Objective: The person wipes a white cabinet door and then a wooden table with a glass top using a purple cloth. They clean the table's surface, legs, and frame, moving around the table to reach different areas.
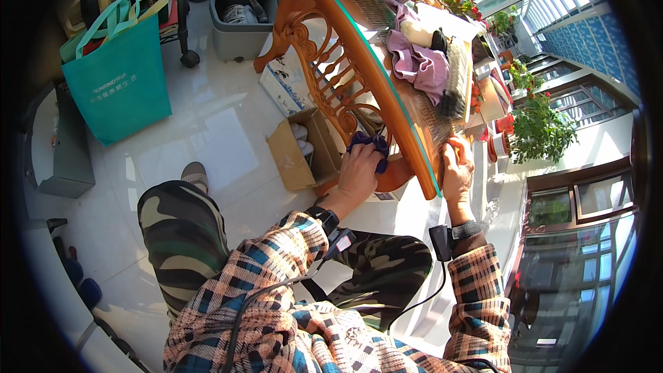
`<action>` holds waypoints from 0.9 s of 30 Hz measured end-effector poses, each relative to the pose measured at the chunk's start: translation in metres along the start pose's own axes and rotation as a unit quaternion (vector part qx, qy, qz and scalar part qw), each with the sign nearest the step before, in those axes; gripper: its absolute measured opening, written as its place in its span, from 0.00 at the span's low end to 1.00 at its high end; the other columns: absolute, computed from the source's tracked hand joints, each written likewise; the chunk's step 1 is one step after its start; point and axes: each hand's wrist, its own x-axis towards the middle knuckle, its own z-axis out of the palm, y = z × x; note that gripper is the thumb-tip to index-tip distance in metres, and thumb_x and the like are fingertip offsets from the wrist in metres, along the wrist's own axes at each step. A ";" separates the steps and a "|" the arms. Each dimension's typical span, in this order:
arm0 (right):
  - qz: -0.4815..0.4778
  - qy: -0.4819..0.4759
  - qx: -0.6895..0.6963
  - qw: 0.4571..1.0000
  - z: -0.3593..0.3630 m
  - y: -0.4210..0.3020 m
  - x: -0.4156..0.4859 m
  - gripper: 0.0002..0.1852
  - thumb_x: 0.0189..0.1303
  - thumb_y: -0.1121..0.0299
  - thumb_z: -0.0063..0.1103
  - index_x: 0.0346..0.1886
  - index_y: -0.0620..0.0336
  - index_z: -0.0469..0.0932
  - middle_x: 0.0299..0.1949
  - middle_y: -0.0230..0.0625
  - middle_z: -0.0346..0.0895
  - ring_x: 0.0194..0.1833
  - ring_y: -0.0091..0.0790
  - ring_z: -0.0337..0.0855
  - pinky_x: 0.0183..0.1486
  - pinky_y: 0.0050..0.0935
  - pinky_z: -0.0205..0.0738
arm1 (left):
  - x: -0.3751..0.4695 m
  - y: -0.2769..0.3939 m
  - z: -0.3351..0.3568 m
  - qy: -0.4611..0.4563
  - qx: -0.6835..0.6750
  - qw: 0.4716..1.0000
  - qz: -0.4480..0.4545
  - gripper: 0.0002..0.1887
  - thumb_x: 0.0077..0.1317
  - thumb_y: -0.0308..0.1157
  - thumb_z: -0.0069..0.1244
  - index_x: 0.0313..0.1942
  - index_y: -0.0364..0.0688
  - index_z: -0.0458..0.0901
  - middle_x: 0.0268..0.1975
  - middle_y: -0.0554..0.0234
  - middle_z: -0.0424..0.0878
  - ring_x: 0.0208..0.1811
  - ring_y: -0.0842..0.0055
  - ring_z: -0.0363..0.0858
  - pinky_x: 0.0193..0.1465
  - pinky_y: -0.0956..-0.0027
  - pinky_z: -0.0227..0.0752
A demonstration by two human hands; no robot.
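Note:
My left hand [357, 176] is closed on a dark purple cloth [369, 146], pressed against the carved lower part of a wooden table [362, 70] with a glass top edged in green. At the table's right end, my right hand [458, 168] rests by the corner with its fingers bent; whether it holds anything is unclear. Past it on the tabletop lie a crumpled pink cloth [419, 65] and a light, ribbed item with a dark tufted end [457, 80].
An open cardboard box [290, 158] stands on the floor beside the table leg. Farther left are a grey mop bucket [235, 39], a rack's black caster [190, 58] and a teal shopping bag [121, 80]. Potted plants [546, 132] line the right side.

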 end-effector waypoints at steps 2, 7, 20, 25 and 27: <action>-0.014 -0.005 -0.022 1.000 0.000 -0.001 0.001 0.09 0.62 0.74 0.58 0.44 0.67 0.76 0.52 0.45 0.77 0.55 0.43 0.76 0.61 0.35 0.67 | 0.007 -0.002 -0.007 -0.035 0.021 0.999 -0.005 0.18 0.47 0.15 0.48 0.41 0.36 0.81 0.50 0.53 0.79 0.56 0.54 0.71 0.58 0.55 0.68; -0.005 -0.002 0.024 1.000 0.000 -0.002 0.001 0.09 0.61 0.74 0.57 0.44 0.66 0.77 0.51 0.44 0.78 0.54 0.43 0.77 0.61 0.35 0.67 | 0.028 0.004 -0.024 0.172 -0.025 0.985 0.012 0.19 0.47 0.15 0.47 0.42 0.37 0.80 0.54 0.52 0.77 0.58 0.54 0.71 0.60 0.54 0.66; 0.001 -0.005 -0.010 1.000 -0.001 0.001 0.001 0.08 0.62 0.74 0.57 0.43 0.66 0.77 0.53 0.45 0.77 0.56 0.43 0.76 0.62 0.35 0.66 | 0.040 -0.045 -0.011 0.157 -0.001 0.988 -0.003 0.19 0.50 0.14 0.47 0.44 0.36 0.80 0.56 0.47 0.74 0.59 0.50 0.69 0.61 0.55 0.67; 0.000 -0.002 -0.035 0.999 -0.001 -0.002 0.002 0.08 0.63 0.74 0.57 0.43 0.66 0.77 0.52 0.45 0.77 0.55 0.44 0.77 0.62 0.36 0.66 | 0.013 -0.043 0.003 0.109 -0.050 0.989 -0.086 0.19 0.51 0.15 0.48 0.44 0.36 0.80 0.51 0.52 0.75 0.54 0.51 0.71 0.57 0.55 0.70; -0.002 -0.003 -0.027 1.000 -0.001 -0.003 0.002 0.08 0.62 0.74 0.57 0.43 0.66 0.77 0.52 0.46 0.77 0.54 0.45 0.77 0.62 0.36 0.66 | -0.004 -0.043 0.005 0.073 -0.061 0.992 -0.084 0.19 0.51 0.15 0.47 0.44 0.36 0.80 0.52 0.54 0.75 0.53 0.52 0.73 0.56 0.55 0.71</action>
